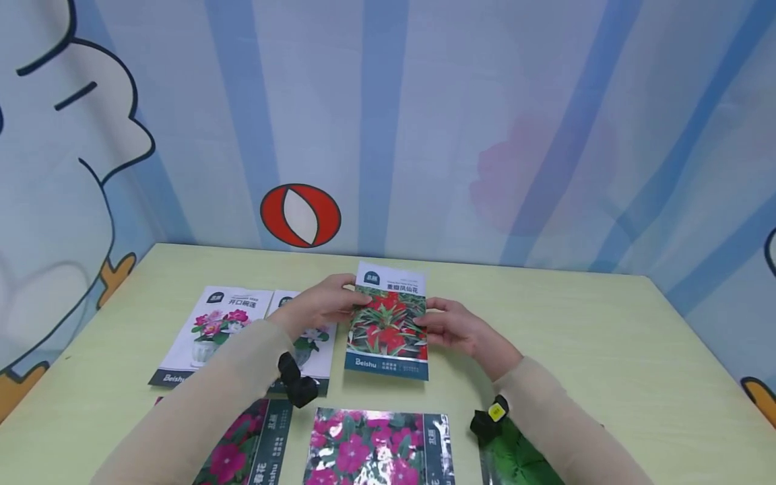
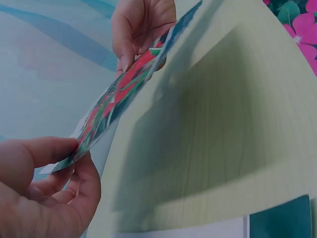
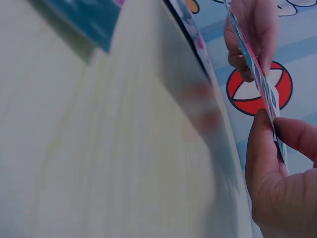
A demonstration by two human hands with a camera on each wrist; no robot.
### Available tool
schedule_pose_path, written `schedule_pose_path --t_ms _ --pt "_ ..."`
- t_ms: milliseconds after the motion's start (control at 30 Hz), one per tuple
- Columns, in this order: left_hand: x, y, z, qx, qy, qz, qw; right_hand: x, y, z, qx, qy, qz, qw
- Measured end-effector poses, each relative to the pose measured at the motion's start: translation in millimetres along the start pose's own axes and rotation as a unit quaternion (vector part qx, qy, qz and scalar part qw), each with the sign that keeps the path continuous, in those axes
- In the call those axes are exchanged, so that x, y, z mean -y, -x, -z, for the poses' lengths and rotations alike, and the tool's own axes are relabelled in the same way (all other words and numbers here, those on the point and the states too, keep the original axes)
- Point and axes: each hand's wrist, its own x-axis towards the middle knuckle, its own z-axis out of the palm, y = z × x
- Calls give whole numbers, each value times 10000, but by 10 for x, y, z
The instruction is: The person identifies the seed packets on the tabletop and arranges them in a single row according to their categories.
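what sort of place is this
Probably an indoor tabletop work corner: a pale wood-grained table, a striped, cartoon-printed backdrop behind it, and a red-flowered packet held above the tabletop. Which building or room, the pictures don't show.

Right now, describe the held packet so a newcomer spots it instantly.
Find the pale yellow table below the blue-striped backdrop. Over its middle, left grip and right grip hold one packet. Its red flowers among spiky leaves set it apart from the potted-bloom packets and the magenta-flowered packets.
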Motion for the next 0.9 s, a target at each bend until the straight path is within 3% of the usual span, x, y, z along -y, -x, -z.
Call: schedule_pose_path --t_ms 200,433,600,900 --pt "83 14 56 -95 -507 -250 9984 -88 -37 -101 -373 880 -19 9954" --pt "183 63 69 -354 -1767 -566 9820 -108 -18 -238 -889 2353 299 9674" --pt "205 94 104 -574 -2295 -556 9700 -100 -4 -286 -978 2704 335 9572" --pt "190 93 151 -916 -2473 -145 9645 -121 -13 -342 -1071 3115 388 9434"
